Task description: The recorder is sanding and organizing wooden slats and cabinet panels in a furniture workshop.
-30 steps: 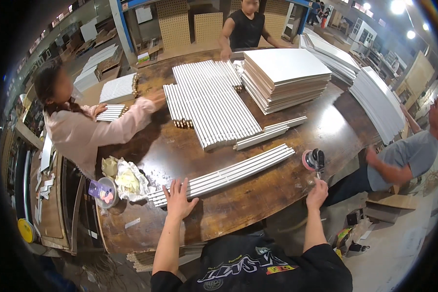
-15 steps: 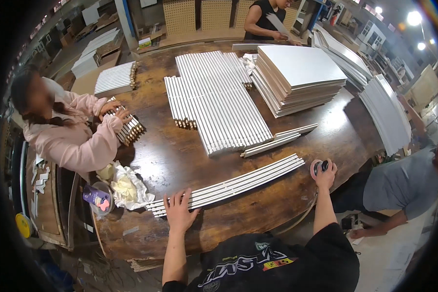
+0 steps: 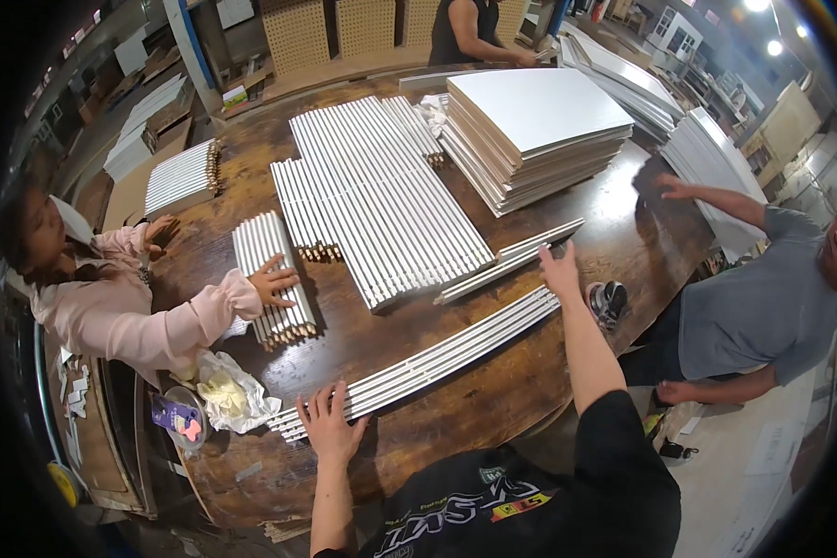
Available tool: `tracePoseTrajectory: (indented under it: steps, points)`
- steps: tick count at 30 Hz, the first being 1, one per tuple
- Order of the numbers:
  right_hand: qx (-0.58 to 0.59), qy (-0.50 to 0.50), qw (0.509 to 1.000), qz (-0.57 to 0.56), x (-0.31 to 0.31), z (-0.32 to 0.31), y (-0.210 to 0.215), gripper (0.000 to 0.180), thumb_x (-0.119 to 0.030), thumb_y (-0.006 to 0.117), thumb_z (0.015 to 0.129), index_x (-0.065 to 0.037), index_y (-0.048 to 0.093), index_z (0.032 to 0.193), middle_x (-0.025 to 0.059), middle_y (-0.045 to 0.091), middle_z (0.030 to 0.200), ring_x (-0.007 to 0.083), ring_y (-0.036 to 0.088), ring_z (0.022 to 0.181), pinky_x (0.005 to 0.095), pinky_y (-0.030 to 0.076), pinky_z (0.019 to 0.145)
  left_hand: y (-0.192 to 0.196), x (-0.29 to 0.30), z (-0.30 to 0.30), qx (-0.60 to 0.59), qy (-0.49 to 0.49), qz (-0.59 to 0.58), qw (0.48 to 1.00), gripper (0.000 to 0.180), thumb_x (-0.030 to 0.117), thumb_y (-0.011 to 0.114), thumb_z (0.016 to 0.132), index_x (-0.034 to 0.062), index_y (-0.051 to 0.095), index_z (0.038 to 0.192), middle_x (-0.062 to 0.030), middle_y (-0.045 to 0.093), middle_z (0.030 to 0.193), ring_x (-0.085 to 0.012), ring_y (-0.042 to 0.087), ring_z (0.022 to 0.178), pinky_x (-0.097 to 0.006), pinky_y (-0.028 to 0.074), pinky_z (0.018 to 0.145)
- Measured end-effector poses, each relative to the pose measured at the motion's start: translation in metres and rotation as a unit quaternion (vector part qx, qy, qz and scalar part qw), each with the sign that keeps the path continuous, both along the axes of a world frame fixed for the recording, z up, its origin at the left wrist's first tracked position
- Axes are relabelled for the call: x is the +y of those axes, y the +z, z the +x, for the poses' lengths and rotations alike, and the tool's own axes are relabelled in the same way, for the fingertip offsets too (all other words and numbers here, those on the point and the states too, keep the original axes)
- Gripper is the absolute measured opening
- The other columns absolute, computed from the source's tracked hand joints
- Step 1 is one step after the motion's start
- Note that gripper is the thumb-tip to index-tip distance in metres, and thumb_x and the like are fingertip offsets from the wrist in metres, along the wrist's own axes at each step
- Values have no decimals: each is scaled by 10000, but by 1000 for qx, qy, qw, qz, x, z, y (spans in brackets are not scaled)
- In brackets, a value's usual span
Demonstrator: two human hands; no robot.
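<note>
A row of several long white strips (image 3: 428,361) lies side by side on the brown table in front of me. My left hand (image 3: 331,428) rests on their left end with its fingers spread. My right hand (image 3: 561,274) reaches past their right end, thumb and fingers apart, at the right end of a separate pair of white strips (image 3: 507,272). Whether it touches that pair I cannot tell. A roll of tape with a black part (image 3: 607,303) sits on the table beside my right wrist.
Behind lie a broad block of white strips (image 3: 381,200) and a tall stack of white panels (image 3: 539,112). At left, a person in pink touches a strip bundle (image 3: 274,274), near crumpled paper (image 3: 232,391) and a clear tub (image 3: 191,418). A person in grey (image 3: 749,316) stands at right.
My right hand has let go of the tape roll and moved left and away to the separate strips. My left hand stays on the row. The person in pink's bundle has moved right.
</note>
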State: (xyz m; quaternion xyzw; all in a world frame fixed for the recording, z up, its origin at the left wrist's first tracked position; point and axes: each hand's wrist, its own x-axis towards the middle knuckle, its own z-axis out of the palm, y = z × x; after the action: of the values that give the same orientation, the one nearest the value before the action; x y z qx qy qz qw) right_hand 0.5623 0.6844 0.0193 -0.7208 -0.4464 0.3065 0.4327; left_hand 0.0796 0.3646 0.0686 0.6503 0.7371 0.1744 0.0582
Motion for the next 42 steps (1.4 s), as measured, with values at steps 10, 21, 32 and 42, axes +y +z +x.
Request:
tracePoseTrajectory:
  steps: [10,21,32,42]
  points:
    - [21,84,991,-102,6,125,-79,255,-138,668,842,-37,570,1054,84,574,841,175,620,717,323,466,485,0,18,6,-27,-30,12,999,814,293,928,632,184,589,1363,-49,575,1328,-292,511,1286,-581,223,1234]
    - [271,-39,920,282,-34,58,106,490,-396,504,1057,-101,520,1448,70,621,1366,245,571,1242,439,407,1107,5,10,14,-45,-28,4,999,757,331,903,684,203,596,1364,-51,610,1235,-293,541,1219,-565,296,1154]
    - [440,452,744,219,-115,-86,204,712,-568,458,1051,-88,328,1561,164,535,1347,279,530,1248,529,357,1164,-32,-48,24,-99,298,152,937,985,344,858,796,100,297,1568,-248,356,1548,-391,334,1465,-660,105,1228]
    - [433,483,741,175,-174,-251,199,678,-689,409,996,-52,548,1183,130,626,887,325,657,830,567,554,867,-52,-89,50,-169,273,78,944,704,294,803,829,80,505,1430,-153,571,1302,-362,457,1342,-638,103,1231]
